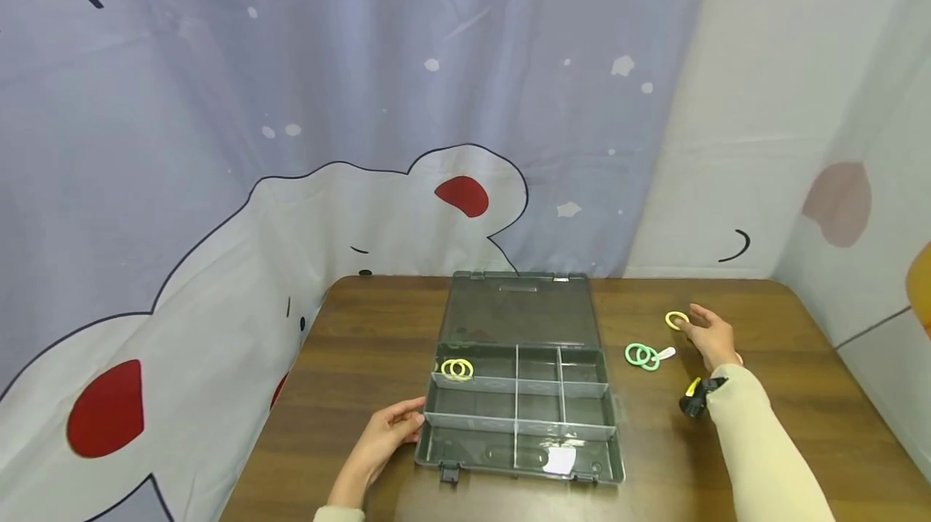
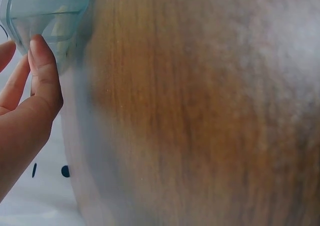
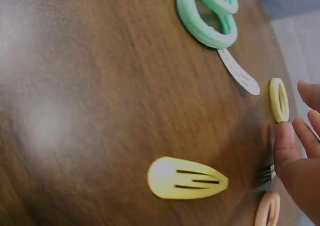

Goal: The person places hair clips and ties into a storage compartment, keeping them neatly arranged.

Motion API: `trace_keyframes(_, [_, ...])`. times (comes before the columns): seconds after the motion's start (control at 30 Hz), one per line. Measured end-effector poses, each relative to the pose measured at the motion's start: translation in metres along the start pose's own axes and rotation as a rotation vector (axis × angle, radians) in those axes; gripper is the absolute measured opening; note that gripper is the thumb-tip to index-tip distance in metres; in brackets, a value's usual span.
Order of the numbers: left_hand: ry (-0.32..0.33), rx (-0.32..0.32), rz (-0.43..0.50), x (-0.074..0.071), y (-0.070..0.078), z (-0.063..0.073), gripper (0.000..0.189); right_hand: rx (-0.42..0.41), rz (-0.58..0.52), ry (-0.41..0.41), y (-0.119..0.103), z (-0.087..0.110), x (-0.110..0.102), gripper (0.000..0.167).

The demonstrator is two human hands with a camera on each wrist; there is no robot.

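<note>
A translucent grey divided organizer box lies on the table with its lid folded back. Two yellow hair ties sit in its back-left compartment. At the box's left wall my left hand rests its fingertips, only slightly bent. My right hand is at the far right, fingers apart, with a fingertip at the edge of another yellow hair tie; whether they touch is hard to tell. Nearby are two green hair ties, a white snap hair clip and a yellow snap hair clip.
A peach hair tie and a small dark toothed item lie close to the right hand, seen only in the right wrist view. The wooden table ends at a printed curtain behind. Latches stick out along the box's front.
</note>
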State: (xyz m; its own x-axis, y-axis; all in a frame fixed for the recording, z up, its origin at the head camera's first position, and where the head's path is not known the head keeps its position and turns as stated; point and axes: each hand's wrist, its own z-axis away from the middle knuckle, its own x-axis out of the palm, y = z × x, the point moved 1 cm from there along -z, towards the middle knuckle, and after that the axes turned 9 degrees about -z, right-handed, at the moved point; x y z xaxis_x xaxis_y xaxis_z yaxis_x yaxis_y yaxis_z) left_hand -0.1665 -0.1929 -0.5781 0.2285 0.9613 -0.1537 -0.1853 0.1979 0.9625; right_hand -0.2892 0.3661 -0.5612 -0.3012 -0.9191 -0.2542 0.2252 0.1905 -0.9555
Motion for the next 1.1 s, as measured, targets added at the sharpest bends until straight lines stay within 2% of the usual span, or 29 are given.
trace_keyframes(0.2, [-0.004, 0.007, -0.011, 0.000, -0.001, 0.001, 0.047, -0.013, 0.008, -0.026, 0.005, 0.001, 0.004, 0.058])
trace_keyframes(0.4, [0.000, 0.011, -0.018, 0.001, 0.001, 0.001, 0.047, -0.027, 0.022, 0.016, 0.007, -0.001, 0.009, 0.053])
trace_keyframes(0.6, [0.004, 0.012, -0.012, 0.001, 0.004, 0.002, 0.048, -0.059, 0.091, 0.035, 0.014, -0.002, 0.013, 0.051])
trace_keyframes(0.9, [0.001, 0.029, -0.013, 0.002, 0.000, 0.003, 0.048, -0.128, 0.177, 0.114, 0.017, 0.001, 0.016, 0.042])
trace_keyframes(1.1, [0.011, 0.025, -0.022, 0.002, 0.002, 0.002, 0.046, -0.130, 0.210, 0.164, 0.016, 0.003, 0.018, 0.036])
